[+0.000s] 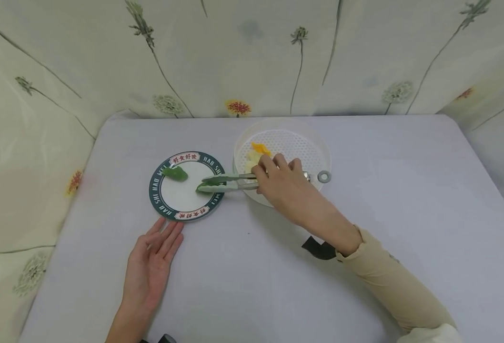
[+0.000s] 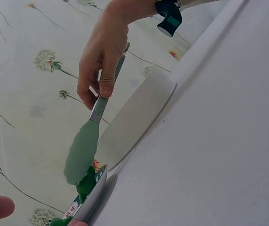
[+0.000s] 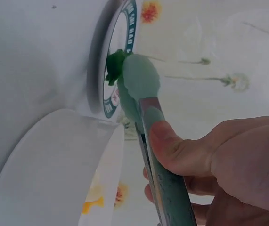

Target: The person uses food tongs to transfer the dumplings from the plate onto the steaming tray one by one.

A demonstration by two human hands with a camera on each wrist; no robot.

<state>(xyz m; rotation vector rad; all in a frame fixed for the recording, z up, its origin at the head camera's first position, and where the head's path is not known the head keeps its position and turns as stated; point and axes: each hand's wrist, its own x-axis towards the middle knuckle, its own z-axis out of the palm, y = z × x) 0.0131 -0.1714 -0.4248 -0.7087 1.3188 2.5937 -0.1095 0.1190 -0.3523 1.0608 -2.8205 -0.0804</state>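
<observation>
My right hand (image 1: 288, 193) grips light green tongs (image 1: 219, 189), whose tips reach over the right side of a white plate (image 1: 185, 197) with a dark green lettered rim. A green vegetable piece (image 3: 114, 67) shows at the tong tips, inside the plate's rim. Farther left on the plate lies another green piece (image 1: 176, 174). My left hand (image 1: 149, 271) lies palm up with fingers extended, fingertips right at the plate's near rim. Under and behind the right hand sits a round white basket (image 1: 305, 147) with a perforated bottom, holding orange-yellow (image 1: 261, 148) and pale yellow pieces (image 1: 252, 161).
A white cloth (image 1: 385, 190) covers the table, with a flowered curtain (image 1: 269, 57) along its back and left sides. Beneath the right wrist shows a black strap-like object (image 1: 318, 248). A small dark object (image 1: 166, 338) appears at the bottom edge beside the left wrist.
</observation>
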